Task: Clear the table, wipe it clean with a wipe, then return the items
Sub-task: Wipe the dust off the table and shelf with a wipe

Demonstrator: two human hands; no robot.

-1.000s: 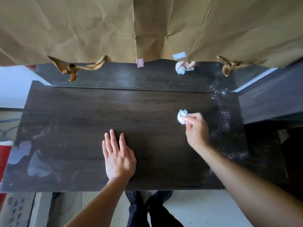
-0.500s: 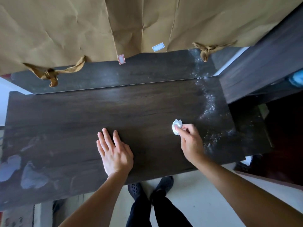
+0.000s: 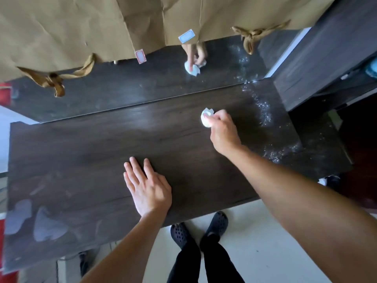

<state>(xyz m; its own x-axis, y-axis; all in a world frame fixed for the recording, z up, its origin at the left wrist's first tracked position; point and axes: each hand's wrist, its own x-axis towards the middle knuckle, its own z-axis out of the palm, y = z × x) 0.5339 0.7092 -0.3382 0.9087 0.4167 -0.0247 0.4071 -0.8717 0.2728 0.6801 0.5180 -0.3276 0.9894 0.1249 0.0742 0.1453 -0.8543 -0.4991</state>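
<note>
A dark wooden table (image 3: 81,152) fills the view, with nothing standing on it. My right hand (image 3: 223,132) grips a crumpled white wipe (image 3: 206,117) and presses it on the tabletop, right of centre and towards the back. My left hand (image 3: 148,186) lies flat on the table near the front edge, fingers straight and spread. White dusty specks (image 3: 265,115) cover the table's right part, beyond the wipe.
A mirror (image 3: 122,86) stands along the table's back edge, reflecting my hand and wipe. Brown paper (image 3: 81,27) hangs above it. A dark cabinet (image 3: 326,58) stands at the right. My feet in black shoes (image 3: 204,227) stand on the pale floor below the front edge.
My right hand has slid the wipe away from me, towards the back of the table. The left hand stays flat in place. The view has tilted and shifted.
</note>
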